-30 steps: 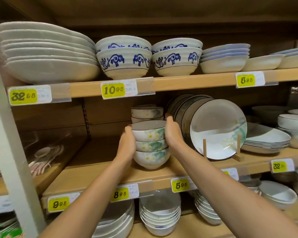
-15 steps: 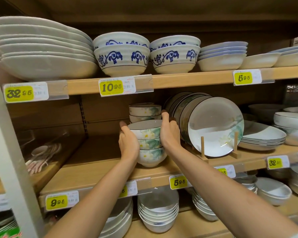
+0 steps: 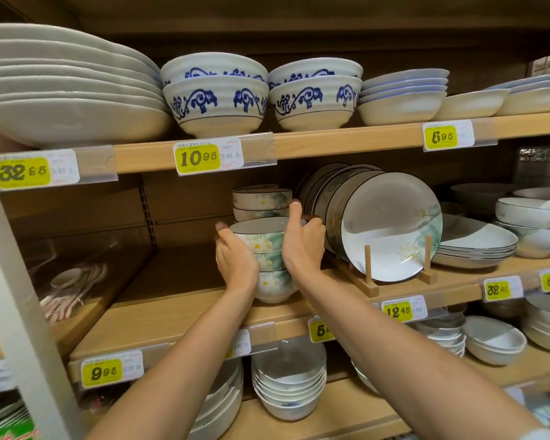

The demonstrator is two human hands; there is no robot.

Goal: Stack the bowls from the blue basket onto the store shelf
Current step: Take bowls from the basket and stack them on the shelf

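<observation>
The left hand (image 3: 235, 260) cups the three stacked bowls (image 3: 269, 246) at their 9 o'clock, fingers curled round the side. They seem to sit on the middle shelf (image 3: 178, 300), with a second stack (image 3: 261, 200) just behind at 12 o'clock. The right hand (image 3: 302, 246) grips at 3 o'clock, thumb raised. Glazed china is probably heavy, stiff, slippery and easily chipped, so a two-sided hold suits it, kept clear of the plates (image 3: 391, 223) further right.

Shelf board (image 3: 178, 277) lies open at nine o'clock of the floral bowl stack (image 3: 267, 249); racked plates (image 3: 391, 227) crowd three o'clock, rear bowls (image 3: 261, 200) twelve.
</observation>
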